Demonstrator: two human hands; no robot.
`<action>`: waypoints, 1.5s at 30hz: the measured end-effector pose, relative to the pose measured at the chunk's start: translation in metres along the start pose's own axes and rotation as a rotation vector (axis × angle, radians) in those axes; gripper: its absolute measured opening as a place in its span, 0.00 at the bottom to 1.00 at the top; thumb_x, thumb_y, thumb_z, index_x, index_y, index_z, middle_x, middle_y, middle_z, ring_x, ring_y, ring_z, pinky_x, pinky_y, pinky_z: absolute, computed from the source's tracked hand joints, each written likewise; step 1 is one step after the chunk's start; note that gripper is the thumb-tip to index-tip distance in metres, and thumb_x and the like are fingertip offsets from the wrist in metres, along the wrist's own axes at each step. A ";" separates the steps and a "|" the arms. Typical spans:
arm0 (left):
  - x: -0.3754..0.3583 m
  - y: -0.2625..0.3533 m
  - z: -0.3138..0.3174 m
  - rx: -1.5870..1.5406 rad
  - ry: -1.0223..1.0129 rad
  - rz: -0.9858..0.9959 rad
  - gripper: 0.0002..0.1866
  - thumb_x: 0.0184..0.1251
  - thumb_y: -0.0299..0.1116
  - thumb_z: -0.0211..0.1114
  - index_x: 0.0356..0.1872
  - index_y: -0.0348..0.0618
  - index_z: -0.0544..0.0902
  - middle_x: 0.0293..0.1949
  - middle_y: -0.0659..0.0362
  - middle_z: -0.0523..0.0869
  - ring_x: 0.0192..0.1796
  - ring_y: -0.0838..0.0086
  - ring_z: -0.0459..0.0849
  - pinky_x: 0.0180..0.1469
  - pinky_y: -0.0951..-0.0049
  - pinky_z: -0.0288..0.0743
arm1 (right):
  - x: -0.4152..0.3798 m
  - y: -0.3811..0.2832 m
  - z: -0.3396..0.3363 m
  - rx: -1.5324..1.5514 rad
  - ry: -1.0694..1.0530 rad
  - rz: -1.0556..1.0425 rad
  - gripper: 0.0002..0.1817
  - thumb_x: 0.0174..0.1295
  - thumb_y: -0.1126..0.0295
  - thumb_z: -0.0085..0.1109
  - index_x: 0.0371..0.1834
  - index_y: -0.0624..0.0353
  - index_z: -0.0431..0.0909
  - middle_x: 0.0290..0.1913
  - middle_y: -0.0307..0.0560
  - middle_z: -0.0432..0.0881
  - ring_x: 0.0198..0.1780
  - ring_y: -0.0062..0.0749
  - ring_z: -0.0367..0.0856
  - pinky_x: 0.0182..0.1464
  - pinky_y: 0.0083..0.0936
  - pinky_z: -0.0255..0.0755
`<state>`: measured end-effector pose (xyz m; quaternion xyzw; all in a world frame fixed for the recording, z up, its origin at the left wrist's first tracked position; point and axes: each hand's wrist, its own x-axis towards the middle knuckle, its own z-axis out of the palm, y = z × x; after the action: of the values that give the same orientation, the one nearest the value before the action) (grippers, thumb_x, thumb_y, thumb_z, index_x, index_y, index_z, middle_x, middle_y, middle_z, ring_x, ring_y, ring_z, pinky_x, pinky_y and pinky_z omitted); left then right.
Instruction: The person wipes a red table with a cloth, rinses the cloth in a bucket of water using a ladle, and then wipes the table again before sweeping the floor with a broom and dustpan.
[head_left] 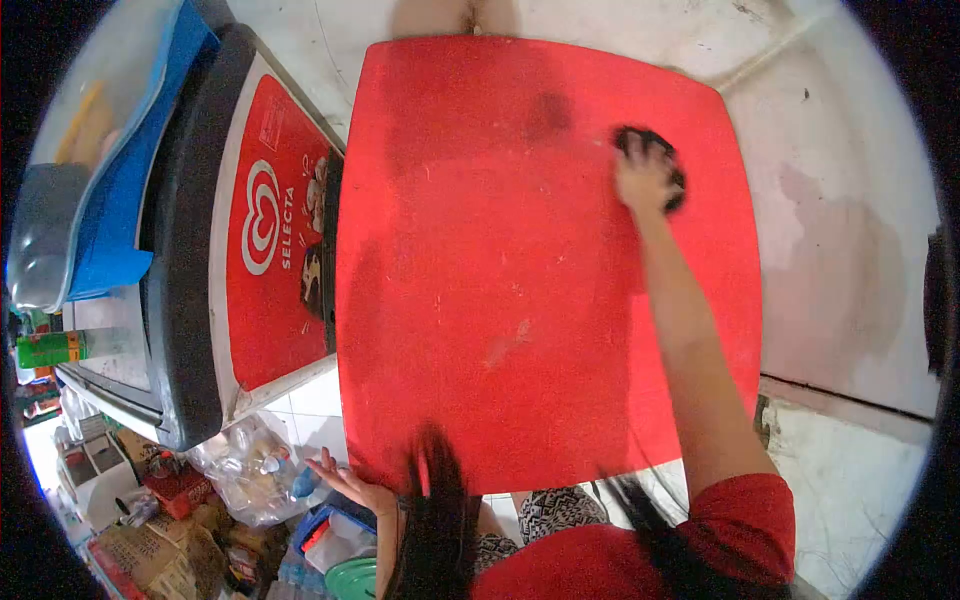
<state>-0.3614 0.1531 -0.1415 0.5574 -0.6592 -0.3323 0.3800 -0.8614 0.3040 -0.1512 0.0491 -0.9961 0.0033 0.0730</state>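
Observation:
A red table [490, 260] fills the middle of the view, with faint scuffs and darker patches on its top. Near its upper right part, my right hand [645, 178] presses on a dark cloth-like item [676, 190], blurred by motion. The arm reaches across the right side of the tabletop. By the table's lower left corner, my left hand [345, 484] is held with its fingers spread and nothing in it.
Left of the table stands a freezer [185, 240] with a red SELECTA panel, bearing a blue-edged plastic container [115, 190] and a green bottle [50, 348]. Plastic bags [250, 470], boxes and a green lid [352, 578] lie at the lower left. A pale wall is at right.

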 end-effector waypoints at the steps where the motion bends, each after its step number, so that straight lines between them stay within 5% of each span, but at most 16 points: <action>1: -0.002 0.002 0.000 0.011 0.000 -0.008 0.35 0.55 0.55 0.39 0.59 0.42 0.46 0.51 0.45 0.62 0.52 0.61 0.62 0.52 0.64 0.52 | -0.010 -0.041 -0.007 0.011 0.041 -0.158 0.26 0.52 0.47 0.35 0.55 0.39 0.55 0.59 0.50 0.51 0.59 0.54 0.46 0.48 0.64 0.42; 3: -0.003 0.005 -0.002 0.083 0.007 -0.011 0.35 0.56 0.54 0.39 0.58 0.40 0.46 0.51 0.45 0.62 0.53 0.60 0.61 0.53 0.64 0.52 | -0.046 -0.116 -0.001 0.183 0.227 -0.473 0.25 0.49 0.49 0.40 0.51 0.42 0.61 0.56 0.52 0.56 0.57 0.55 0.50 0.49 0.63 0.42; 6: -0.003 0.005 -0.004 0.085 -0.007 -0.002 0.35 0.56 0.53 0.39 0.58 0.39 0.46 0.52 0.44 0.60 0.53 0.59 0.61 0.54 0.63 0.51 | -0.133 -0.193 -0.046 0.353 -0.090 -0.802 0.25 0.49 0.49 0.40 0.52 0.43 0.61 0.58 0.51 0.52 0.59 0.53 0.47 0.51 0.60 0.41; 7: -0.004 0.004 -0.004 0.094 -0.028 0.000 0.35 0.56 0.53 0.39 0.58 0.39 0.46 0.53 0.44 0.60 0.53 0.59 0.60 0.54 0.63 0.50 | -0.168 -0.206 -0.040 0.506 -0.038 -0.898 0.26 0.48 0.49 0.42 0.52 0.42 0.61 0.58 0.50 0.52 0.60 0.51 0.46 0.53 0.59 0.39; 10: -0.007 -0.016 -0.002 0.002 0.030 0.028 0.34 0.56 0.53 0.39 0.58 0.40 0.46 0.53 0.45 0.60 0.53 0.59 0.60 0.55 0.62 0.49 | -0.233 -0.207 -0.040 0.675 -0.148 -1.123 0.26 0.46 0.50 0.44 0.51 0.41 0.62 0.58 0.47 0.53 0.60 0.48 0.46 0.55 0.56 0.38; 14: -0.005 -0.018 -0.003 -0.012 0.014 0.001 0.34 0.56 0.53 0.40 0.58 0.41 0.46 0.53 0.45 0.59 0.54 0.60 0.59 0.56 0.62 0.48 | -0.201 -0.182 -0.037 0.662 -0.254 -1.514 0.27 0.39 0.56 0.52 0.49 0.34 0.64 0.57 0.42 0.57 0.59 0.40 0.51 0.55 0.52 0.43; 16: -0.004 -0.015 -0.005 0.013 0.028 -0.047 0.34 0.56 0.53 0.40 0.58 0.42 0.46 0.53 0.45 0.59 0.54 0.60 0.58 0.56 0.62 0.48 | -0.150 -0.182 -0.034 0.558 -0.190 -1.431 0.27 0.38 0.58 0.53 0.49 0.35 0.64 0.56 0.44 0.58 0.57 0.40 0.53 0.53 0.52 0.47; 22: -0.005 -0.018 0.000 0.018 0.114 -0.102 0.35 0.55 0.53 0.42 0.58 0.41 0.47 0.48 0.48 0.62 0.49 0.65 0.62 0.53 0.64 0.51 | 0.024 -0.226 0.031 0.275 0.210 -0.943 0.24 0.51 0.47 0.34 0.54 0.33 0.57 0.59 0.46 0.53 0.60 0.45 0.48 0.54 0.57 0.40; 29: -0.002 -0.018 -0.003 0.039 0.151 -0.102 0.35 0.53 0.51 0.47 0.57 0.39 0.49 0.45 0.53 0.64 0.45 0.69 0.63 0.44 0.73 0.54 | 0.081 -0.288 0.050 0.176 0.104 -0.576 0.26 0.52 0.43 0.29 0.57 0.30 0.49 0.62 0.44 0.44 0.62 0.48 0.39 0.52 0.62 0.34; 32: -0.006 -0.034 -0.011 0.092 0.122 -0.129 0.36 0.51 0.51 0.48 0.57 0.40 0.49 0.44 0.54 0.65 0.44 0.70 0.64 0.41 0.75 0.54 | 0.056 -0.297 0.041 0.133 0.063 -0.663 0.26 0.54 0.46 0.29 0.58 0.29 0.45 0.61 0.46 0.43 0.61 0.51 0.40 0.51 0.63 0.37; 36: -0.004 -0.033 -0.011 0.060 0.079 -0.073 0.34 0.53 0.47 0.49 0.57 0.40 0.49 0.44 0.54 0.64 0.43 0.69 0.63 0.43 0.72 0.54 | -0.048 -0.302 0.018 0.224 0.206 -1.015 0.24 0.52 0.48 0.35 0.55 0.32 0.55 0.60 0.48 0.49 0.60 0.52 0.44 0.50 0.63 0.41; 41: -0.006 -0.023 -0.004 -0.134 0.155 -0.050 0.31 0.54 0.42 0.48 0.56 0.37 0.50 0.44 0.52 0.60 0.46 0.68 0.60 0.51 0.68 0.51 | -0.226 -0.227 -0.044 0.494 -0.161 -1.292 0.26 0.48 0.51 0.44 0.53 0.33 0.58 0.61 0.46 0.47 0.61 0.47 0.42 0.55 0.56 0.36; 45: -0.007 -0.036 -0.008 -0.178 0.125 0.009 0.32 0.54 0.43 0.46 0.57 0.37 0.48 0.48 0.48 0.59 0.47 0.65 0.60 0.50 0.64 0.53 | -0.331 -0.151 -0.083 0.563 -0.349 -1.305 0.27 0.45 0.56 0.50 0.53 0.34 0.59 0.61 0.45 0.47 0.62 0.45 0.42 0.55 0.55 0.35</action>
<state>-0.3364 0.1547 -0.1699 0.5381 -0.6044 -0.3524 0.4701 -0.5090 0.1868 -0.1175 0.6492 -0.7227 0.2073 -0.1152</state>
